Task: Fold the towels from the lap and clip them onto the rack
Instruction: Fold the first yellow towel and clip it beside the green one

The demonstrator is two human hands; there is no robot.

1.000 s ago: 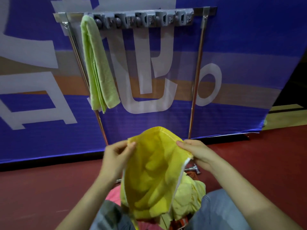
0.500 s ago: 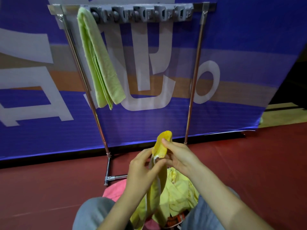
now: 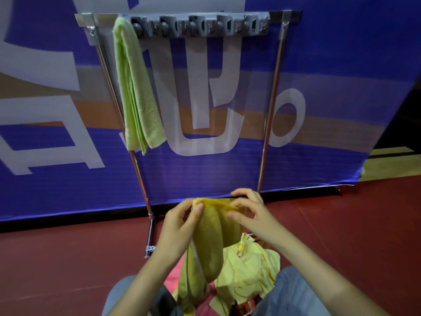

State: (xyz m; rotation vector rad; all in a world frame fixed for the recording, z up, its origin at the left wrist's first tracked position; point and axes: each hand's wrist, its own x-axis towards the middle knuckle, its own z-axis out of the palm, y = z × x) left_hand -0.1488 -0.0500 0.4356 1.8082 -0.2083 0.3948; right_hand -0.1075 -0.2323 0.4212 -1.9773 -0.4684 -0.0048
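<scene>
A bright yellow towel (image 3: pixel 210 238) hangs folded lengthwise in front of me, above my lap. My left hand (image 3: pixel 181 221) pinches its top left corner and my right hand (image 3: pixel 249 210) grips its top edge on the right. On my lap lies a heap of towels: a pale yellow one (image 3: pixel 248 270) on top and a pink one (image 3: pixel 175 274) beneath. The metal rack (image 3: pixel 271 110) stands just beyond my knees, with a grey clip bar (image 3: pixel 200 26) along its top. A folded light green towel (image 3: pixel 136 87) hangs from the leftmost clip.
A blue banner (image 3: pixel 341 87) with large white letters stands right behind the rack. The floor is dark red (image 3: pixel 57 258). The rack's foot (image 3: pixel 149 247) lies on the floor left of my knees. My jeans-clad knees (image 3: pixel 293 290) frame the towel heap.
The yellow towel, held spread open a second ago, was brought together into a narrow fold. My hands have since moved slightly apart along its top edge, holding it as a wider folded strip.
</scene>
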